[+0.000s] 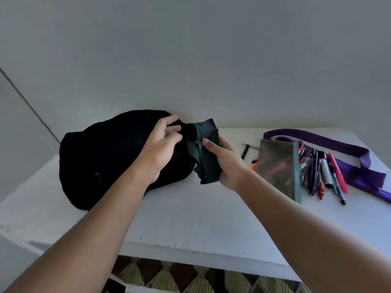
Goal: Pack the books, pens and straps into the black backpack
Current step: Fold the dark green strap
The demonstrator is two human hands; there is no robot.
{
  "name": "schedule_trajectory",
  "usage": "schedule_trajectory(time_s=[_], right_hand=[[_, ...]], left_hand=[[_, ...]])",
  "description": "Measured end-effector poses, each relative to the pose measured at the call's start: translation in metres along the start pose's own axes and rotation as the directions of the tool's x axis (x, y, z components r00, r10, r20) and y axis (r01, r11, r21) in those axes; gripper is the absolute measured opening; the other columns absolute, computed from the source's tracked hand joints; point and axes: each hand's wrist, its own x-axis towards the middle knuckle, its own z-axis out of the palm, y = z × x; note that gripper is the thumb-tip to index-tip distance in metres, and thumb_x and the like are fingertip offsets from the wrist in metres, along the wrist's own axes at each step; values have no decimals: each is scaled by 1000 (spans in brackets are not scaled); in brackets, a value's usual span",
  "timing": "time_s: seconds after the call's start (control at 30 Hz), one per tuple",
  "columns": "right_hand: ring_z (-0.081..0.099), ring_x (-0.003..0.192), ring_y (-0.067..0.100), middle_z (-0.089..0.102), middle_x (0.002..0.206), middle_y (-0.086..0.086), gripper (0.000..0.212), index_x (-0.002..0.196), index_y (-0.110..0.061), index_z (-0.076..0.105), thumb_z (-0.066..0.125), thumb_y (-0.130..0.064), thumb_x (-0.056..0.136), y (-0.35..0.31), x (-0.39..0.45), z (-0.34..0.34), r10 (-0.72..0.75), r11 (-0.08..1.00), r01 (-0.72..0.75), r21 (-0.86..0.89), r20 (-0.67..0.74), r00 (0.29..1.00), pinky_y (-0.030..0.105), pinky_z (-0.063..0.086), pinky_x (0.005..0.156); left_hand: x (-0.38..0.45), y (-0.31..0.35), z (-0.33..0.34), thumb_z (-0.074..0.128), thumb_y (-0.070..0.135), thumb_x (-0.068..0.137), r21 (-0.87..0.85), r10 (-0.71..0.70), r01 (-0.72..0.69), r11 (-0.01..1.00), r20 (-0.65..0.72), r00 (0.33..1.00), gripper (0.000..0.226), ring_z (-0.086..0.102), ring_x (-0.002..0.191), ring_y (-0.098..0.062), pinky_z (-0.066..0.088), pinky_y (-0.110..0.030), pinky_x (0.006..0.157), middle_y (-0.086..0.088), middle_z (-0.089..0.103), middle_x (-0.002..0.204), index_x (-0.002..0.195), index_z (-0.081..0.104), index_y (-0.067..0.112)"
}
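Note:
The black backpack (105, 157) lies on its side on the white table (190, 218), at the left. My left hand (160, 149) rests on its right end with the fingers curled at the edge of the fabric. My right hand (226, 163) grips a folded dark green strap bundle (205, 149) right beside the backpack's end. A green mesh pouch (279, 168) lies to the right, with several pens (323, 172) fanned out next to it. A purple strap (349, 153) loops behind the pens.
A small black clip piece (245, 152) lies on the table between my right hand and the pouch. The table stands against a plain grey wall (190, 60). Patterned floor (179, 278) shows below the table's front edge.

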Motion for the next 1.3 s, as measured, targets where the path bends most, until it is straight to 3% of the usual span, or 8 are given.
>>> schedule_trajectory(time_s=[0.1, 0.23, 0.33, 0.5, 0.7, 0.93, 1.1, 1.3], right_hand=[[76, 105, 30, 79, 115, 8, 29, 126, -20, 68, 74, -22, 97, 19, 9, 30, 81, 997, -81, -5, 62, 995, 43, 63, 78], [74, 110, 31, 78, 117, 7, 28, 124, -19, 68, 74, -25, 98, 44, 18, 63, 159, 985, -146, -94, 151, 976, 52, 62, 92], [74, 111, 31, 78, 117, 7, 28, 125, -19, 69, 74, -26, 98, 60, 23, 78, 210, 968, -181, -171, 170, 963, 55, 58, 99], [74, 106, 31, 78, 113, 9, 27, 121, -17, 70, 76, -25, 96, 65, 27, 80, 302, 917, -238, -320, 168, 938, 55, 59, 96], [73, 86, 32, 77, 107, 17, 28, 119, -9, 69, 78, -19, 94, 57, 36, 90, 403, 868, -299, -395, 211, 891, 42, 60, 71], [70, 107, 28, 74, 121, 9, 40, 125, -13, 71, 83, -23, 88, 61, 96, 155, 369, 916, -378, -134, -89, 925, 42, 58, 96], [63, 105, 24, 66, 118, 1, 31, 132, -18, 63, 51, -15, 104, 60, 112, 192, 232, 972, -223, 73, -185, 955, 33, 53, 95], [51, 111, 31, 47, 139, 6, 32, 123, 0, 50, 51, -23, 102, 79, 126, 216, 84, 896, -189, -401, -263, 961, 40, 42, 91]], left_hand=[[-9, -15, -46, 56, 14, 101, 341, 127, -72, 937, -143, 982, 32, 61, 108, -3, 46, -16, 91, 9, 65, 117, 127, 62, 30], [-8, -41, -103, 63, 19, 98, 786, 222, -11, 618, -162, 962, 31, 56, 113, -22, 51, -37, 95, 4, 63, 115, 129, 62, 26], [2, -49, -127, 68, 39, 96, 921, 69, 86, 379, -121, 990, 46, 48, 123, -30, 50, -47, 95, -1, 59, 129, 139, 56, 27], [24, -54, -135, 63, 40, 99, 967, 36, 26, 255, -36, 999, 35, 53, 116, -29, 51, -44, 86, -1, 59, 122, 131, 62, 28], [42, -41, -135, 61, 26, 98, 850, 158, 29, 526, -131, 979, 10, 59, 76, -13, 48, -32, 68, 8, 68, 90, 97, 71, 25], [57, -12, -155, 68, 26, 95, 744, 56, 71, 665, -145, 988, 7, 63, 82, -8, 42, -18, 67, 8, 70, 86, 92, 74, 24], [62, -1, -166, 69, 26, 94, 740, 64, 45, 671, -118, 991, 7, 61, 78, -7, 43, -19, 67, 10, 67, 82, 91, 74, 22], [69, 4, -181, 69, 26, 94, 725, 75, 33, 688, -117, 990, 8, 63, 82, -9, 47, -22, 73, 9, 67, 85, 92, 74, 19]])
